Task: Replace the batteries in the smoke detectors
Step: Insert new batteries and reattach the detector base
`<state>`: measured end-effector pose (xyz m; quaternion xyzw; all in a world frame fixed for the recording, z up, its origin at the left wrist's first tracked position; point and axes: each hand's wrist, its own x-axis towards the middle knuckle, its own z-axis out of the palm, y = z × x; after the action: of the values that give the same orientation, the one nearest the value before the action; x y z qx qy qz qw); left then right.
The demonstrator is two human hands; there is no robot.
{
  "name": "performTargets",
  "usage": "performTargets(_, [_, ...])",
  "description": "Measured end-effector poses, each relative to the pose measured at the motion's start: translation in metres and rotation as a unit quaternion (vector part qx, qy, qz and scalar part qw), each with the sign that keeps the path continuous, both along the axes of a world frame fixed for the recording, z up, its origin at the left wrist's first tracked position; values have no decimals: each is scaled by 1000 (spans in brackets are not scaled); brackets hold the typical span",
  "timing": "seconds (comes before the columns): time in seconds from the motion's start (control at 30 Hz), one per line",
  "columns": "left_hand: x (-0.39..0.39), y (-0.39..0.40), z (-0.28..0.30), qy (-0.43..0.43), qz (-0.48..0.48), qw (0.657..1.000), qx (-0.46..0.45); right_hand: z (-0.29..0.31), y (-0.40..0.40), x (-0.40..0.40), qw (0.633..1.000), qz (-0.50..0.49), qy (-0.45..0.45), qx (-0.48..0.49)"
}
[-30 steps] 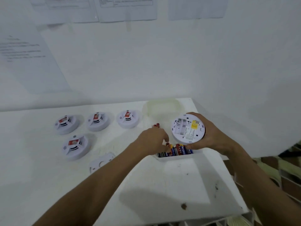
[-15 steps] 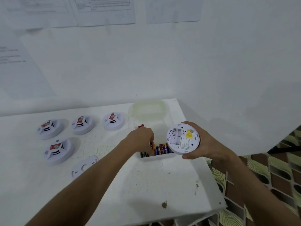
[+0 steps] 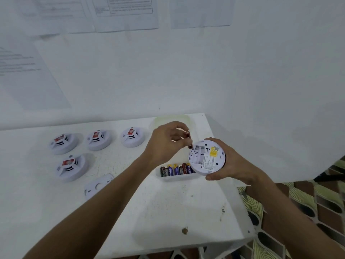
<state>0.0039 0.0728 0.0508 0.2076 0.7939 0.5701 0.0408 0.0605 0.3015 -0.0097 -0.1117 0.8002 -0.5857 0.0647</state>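
My right hand grips a round white smoke detector with its back toward me, showing an open battery bay and a yellow label. My left hand pinches a dark red battery just above the detector's left edge, its lower end close to the bay. Below both hands a white tray holds several batteries side by side.
Several more smoke detectors lie face up on the white table: three in a back row, and one nearer. A loose white mounting plate lies in front of them. A translucent lid rests by the wall. The table's right edge borders patterned floor.
My left hand has lifted out of the battery tray with one battery and brought it up to the detector. My right hand has kept hold of the detector.
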Motion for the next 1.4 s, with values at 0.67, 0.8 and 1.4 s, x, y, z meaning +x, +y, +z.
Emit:
performTargets(0.67, [26, -6, -22, 176, -64, 975, -118, 17, -5, 12, 999, -5, 17, -28])
performTargets(0.8, [20, -2, -12, 3, -52, 990, -134, 17, -7, 11, 1000, 11, 18, -18])
performTargets(1.4, [18, -8, -7, -92, -135, 979, -121, 18, -5, 8, 999, 49, -12, -12])
